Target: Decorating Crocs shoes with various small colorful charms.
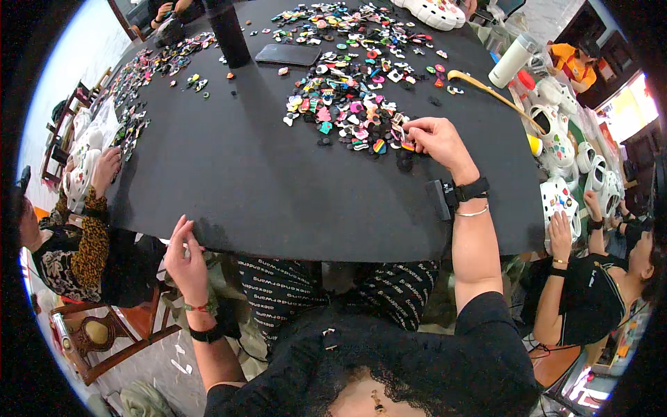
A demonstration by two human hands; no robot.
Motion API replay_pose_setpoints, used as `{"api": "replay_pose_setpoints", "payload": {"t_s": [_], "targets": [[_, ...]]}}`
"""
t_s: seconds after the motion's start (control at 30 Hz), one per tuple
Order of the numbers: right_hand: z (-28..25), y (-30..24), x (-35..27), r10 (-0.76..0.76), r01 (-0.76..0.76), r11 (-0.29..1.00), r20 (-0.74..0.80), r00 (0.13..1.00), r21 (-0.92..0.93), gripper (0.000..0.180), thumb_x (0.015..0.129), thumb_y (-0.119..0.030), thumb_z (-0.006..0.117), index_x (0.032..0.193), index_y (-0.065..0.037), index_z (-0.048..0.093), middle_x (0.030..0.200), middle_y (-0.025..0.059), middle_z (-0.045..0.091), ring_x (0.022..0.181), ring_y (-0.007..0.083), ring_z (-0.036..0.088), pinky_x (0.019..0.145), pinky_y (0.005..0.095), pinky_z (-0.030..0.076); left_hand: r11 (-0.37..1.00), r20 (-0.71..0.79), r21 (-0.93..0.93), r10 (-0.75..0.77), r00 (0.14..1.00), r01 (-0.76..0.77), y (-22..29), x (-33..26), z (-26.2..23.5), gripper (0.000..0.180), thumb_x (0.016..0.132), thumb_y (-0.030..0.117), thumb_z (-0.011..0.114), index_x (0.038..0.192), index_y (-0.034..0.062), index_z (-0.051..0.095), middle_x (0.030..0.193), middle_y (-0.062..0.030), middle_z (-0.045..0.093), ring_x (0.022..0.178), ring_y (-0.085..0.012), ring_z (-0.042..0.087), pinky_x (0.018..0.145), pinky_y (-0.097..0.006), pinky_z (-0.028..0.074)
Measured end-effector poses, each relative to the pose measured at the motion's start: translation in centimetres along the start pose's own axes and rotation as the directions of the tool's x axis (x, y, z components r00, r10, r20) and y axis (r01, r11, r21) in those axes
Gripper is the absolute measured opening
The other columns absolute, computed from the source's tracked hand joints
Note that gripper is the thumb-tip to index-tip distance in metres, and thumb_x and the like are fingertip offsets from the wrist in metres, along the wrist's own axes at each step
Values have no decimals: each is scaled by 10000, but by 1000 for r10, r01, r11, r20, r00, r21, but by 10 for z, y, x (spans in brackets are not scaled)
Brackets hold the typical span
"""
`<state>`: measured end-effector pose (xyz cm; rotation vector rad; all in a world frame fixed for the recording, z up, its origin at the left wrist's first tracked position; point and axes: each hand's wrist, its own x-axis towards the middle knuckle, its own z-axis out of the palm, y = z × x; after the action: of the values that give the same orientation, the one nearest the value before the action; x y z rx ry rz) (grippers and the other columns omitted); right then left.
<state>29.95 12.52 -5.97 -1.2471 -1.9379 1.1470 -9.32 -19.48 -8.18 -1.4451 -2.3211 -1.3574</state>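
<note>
A pile of small colourful shoe charms (340, 104) lies on the black table, ahead and a little right of me. My right hand (438, 142) reaches to the pile's right edge, thumb and forefinger closed together among the charms. What sits between these fingertips is too small to make out. Just below them are a striped, rainbow-coloured charm (379, 146) and several black ones. At the table's near left edge, my left hand (186, 260) is raised with its fingers stretched out, and nothing shows in it.
A dark phone (288, 55) and a black bottle (228, 35) stand beyond the pile. To the right are a curved wooden stick (497, 94), a pale tumbler (513, 61) and white clogs (559, 201). More charms (163, 59) spread at the far left. People sit on both sides, handling white clogs.
</note>
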Motion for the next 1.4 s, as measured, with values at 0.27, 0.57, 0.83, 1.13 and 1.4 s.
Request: {"api": "replay_pose_setpoints", "payload": {"t_s": [0.27,0.57,0.83,1.13,1.4], "targets": [[4,0,0,-48,51,992,29,998,-118,236,806,-130,740,998,5,718,768,21,675,645,69,583,606,247,482,977,-114,209,-12,993,36,-52,-33,-31,229,899,-61,543,1078,-22,681,1208,-149,681,1094,-265,660,930,-340,503],[18,-25,-11,-117,96,959,-64,991,-268,206,775,-155,746,913,-4,719,807,140,717,711,228,686,682,336,527,977,-67,211,-1,998,15,-43,-36,-34,242,891,-65,533,1077,-13,678,1210,-156,677,1119,-284,646,944,-349,494],[13,-28,-19,-120,135,925,66,991,-355,209,870,-168,644,945,8,728,812,164,716,708,252,697,665,342,523,969,-57,239,-53,997,65,-78,-54,-40,229,889,-57,541,1078,-31,668,1186,-156,684,1084,-293,659,921,-346,505],[1,-21,-10,-164,126,962,-145,976,-241,232,906,-177,650,989,31,712,770,112,717,671,149,665,637,289,512,897,-99,294,-316,944,331,-202,-134,-60,197,875,16,568,1037,-2,677,871,-209,677,817,-306,677,731,-372,510],[59,-86,-66,-511,513,774,112,852,-371,126,875,-101,668,960,-8,672,866,129,655,783,299,642,727,359,531,600,-2,513,-714,700,614,-293,-249,-67,236,869,177,629,1061,57,695,959,-178,710,895,-353,678,784,-429,523]]}}
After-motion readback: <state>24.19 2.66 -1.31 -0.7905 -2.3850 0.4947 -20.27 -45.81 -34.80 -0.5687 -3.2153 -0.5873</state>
